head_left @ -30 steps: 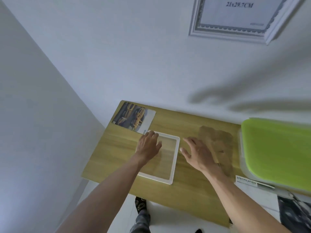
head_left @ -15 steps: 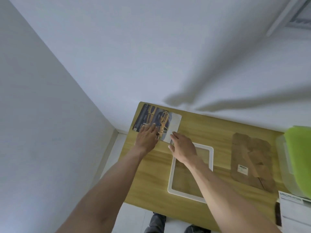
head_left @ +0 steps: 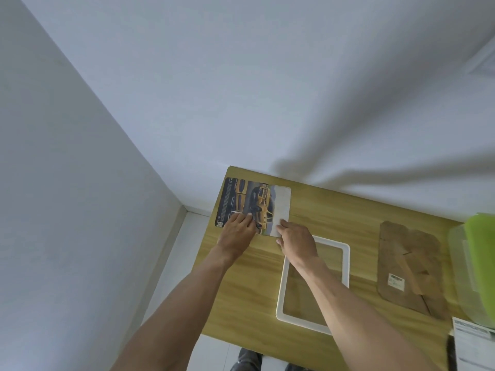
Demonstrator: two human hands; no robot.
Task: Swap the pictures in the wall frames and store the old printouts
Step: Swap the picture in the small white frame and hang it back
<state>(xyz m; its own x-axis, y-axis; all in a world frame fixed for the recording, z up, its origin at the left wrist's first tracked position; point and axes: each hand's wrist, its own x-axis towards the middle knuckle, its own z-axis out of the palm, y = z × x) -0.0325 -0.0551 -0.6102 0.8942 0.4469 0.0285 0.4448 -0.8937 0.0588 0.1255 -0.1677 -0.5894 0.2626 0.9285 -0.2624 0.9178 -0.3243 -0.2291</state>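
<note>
Printout flat on tabletop: thin, light, limp, creasable. Left hand fingers extended, pressing it; right hand fingers at near corner, grip indeterminate. Best lifted by edge.

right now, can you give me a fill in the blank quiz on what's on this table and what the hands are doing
1. Both hands, the left hand and the right hand, touch the ____ at the table's far left corner.
2. The white picture frame lies flat on the ____ table.
3. The brown backing board lies to the ____ of the frame.
4. The storage box at the right edge has a ____ lid.

Missing words: printout; wooden; right; green
</note>
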